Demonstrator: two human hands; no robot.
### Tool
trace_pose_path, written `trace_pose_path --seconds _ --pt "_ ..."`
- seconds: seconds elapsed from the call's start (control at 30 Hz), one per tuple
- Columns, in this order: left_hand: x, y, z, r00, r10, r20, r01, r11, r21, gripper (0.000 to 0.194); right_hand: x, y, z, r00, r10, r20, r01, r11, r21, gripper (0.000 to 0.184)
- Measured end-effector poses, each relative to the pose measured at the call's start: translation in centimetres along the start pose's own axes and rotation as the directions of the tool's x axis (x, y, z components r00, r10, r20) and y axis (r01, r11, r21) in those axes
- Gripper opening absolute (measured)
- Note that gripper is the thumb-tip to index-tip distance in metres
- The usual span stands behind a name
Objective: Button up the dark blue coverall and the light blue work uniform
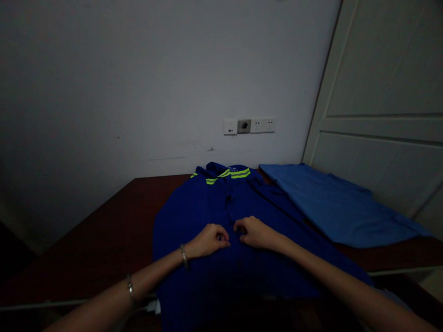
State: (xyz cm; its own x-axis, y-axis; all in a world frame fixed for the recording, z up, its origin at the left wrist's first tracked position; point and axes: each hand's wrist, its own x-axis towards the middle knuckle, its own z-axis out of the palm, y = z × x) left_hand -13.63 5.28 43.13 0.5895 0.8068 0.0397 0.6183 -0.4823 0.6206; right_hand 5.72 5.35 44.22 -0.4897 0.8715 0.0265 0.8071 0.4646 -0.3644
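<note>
Two silvery bands circle our left arm at the far left of the work: one bracelet partway up the forearm, the other bracelet at the wrist. Beneath lies the dark red-brown table, its back edge along the pale wall. Just below its front edge, beside the hanging cloth, we see a small white object with a cable.

Near the middle, our left hand rests over the dark blue garment, fingers curled in toward the thumb. The garment spreads across the table and down over the front edge, with its bunched, yellow-green-striped end toward the wall. Our right hand is over the same garment, just right of the left, fingers bent. We keep the two hands apart, a narrow gap between them, and cannot tell whether either pinches the fabric.

Above, a row of switches and sockets sits on the wall. Farther right, a lighter blue cloth lies flat on the table, beside a pale panelled door that leans in our tilted view.
</note>
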Motion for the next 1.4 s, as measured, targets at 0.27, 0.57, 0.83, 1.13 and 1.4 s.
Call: trace_pose_path --seconds 0.27,0.57,0.83,1.13,1.4 --pt "2.3 -0.9 -1.4 0.948 -0.091 -0.305 0.014 0.969 -0.246 0.013 0.4 2.8 -2.1 0.981 0.010 -0.196 0.048 0.955 0.292 0.041" --pt "6.9 -1.7 -4.0 0.945 -0.245 -0.216 0.015 0.693 -0.721 0.023 2.5 3.9 -2.7 0.933 0.284 -0.221 0.064 0.474 0.878 0.038" --pt "10.4 -4.7 -3.8 0.974 -0.226 -0.028 0.128 0.645 -0.754 0.028 4.5 4.5 -1.6 0.884 0.406 -0.231 0.067 0.378 0.923 0.038" --pt "11.2 -5.6 -2.8 0.977 -0.209 -0.042 0.085 0.560 -0.824 0.029 5.6 5.4 -1.9 0.944 0.299 -0.137 0.001 0.414 0.910 0.030" --pt "10.7 -3.7 -3.4 0.993 -0.100 -0.056 0.039 0.753 -0.657 0.022 4.9 6.7 -3.3 0.985 0.172 0.014 -0.076 0.358 0.931 0.039"
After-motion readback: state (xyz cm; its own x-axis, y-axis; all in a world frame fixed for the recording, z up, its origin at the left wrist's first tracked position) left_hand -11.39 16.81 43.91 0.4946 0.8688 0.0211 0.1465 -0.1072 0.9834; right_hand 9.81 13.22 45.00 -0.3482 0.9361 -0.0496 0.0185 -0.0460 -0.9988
